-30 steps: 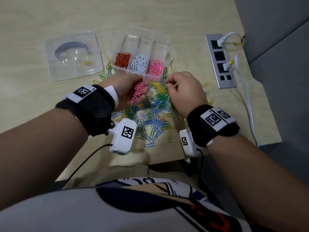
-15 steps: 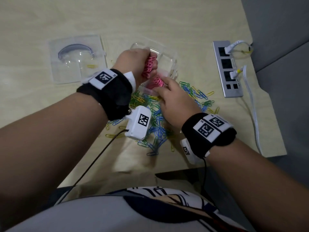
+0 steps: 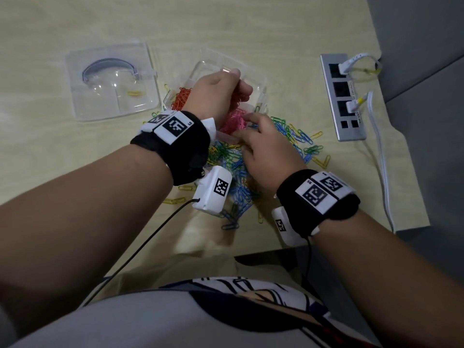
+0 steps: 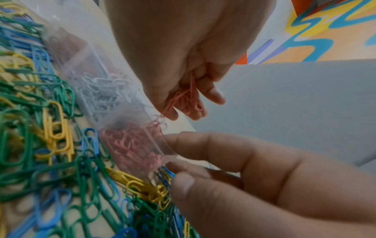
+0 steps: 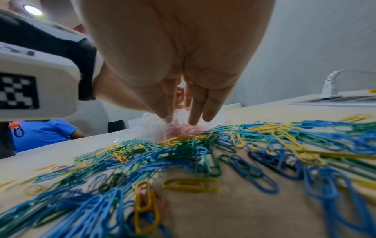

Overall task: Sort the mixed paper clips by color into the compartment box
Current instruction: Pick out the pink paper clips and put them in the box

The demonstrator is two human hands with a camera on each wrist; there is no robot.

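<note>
Head view: the clear plastic compartment box (image 3: pixel 261 79) sits upper centre, its long side running left-right across the frame. Orange paper clips (image 3: pixel 182 97) and pink paper clips (image 3: pixel 234 121) are already sorted. The left hand (image 3: pixel 218 96) hovers over the pink compartment; the right hand (image 3: pixel 266 149) pinches the box's near rim.

Left wrist view: curled fingers (image 4: pixel 168 111) grip a bunch of pink clips (image 4: pixel 187 98) hanging lengthwise, pointing down at the pink compartment (image 4: pixel 132 145); white clips (image 4: pixel 99 91) fill the next one.

Right wrist view: the mixed blue, green and yellow pile (image 5: pixel 183 169) sprawls across the lower frame, pointing every way. I'd guess roughly half is left.
</note>
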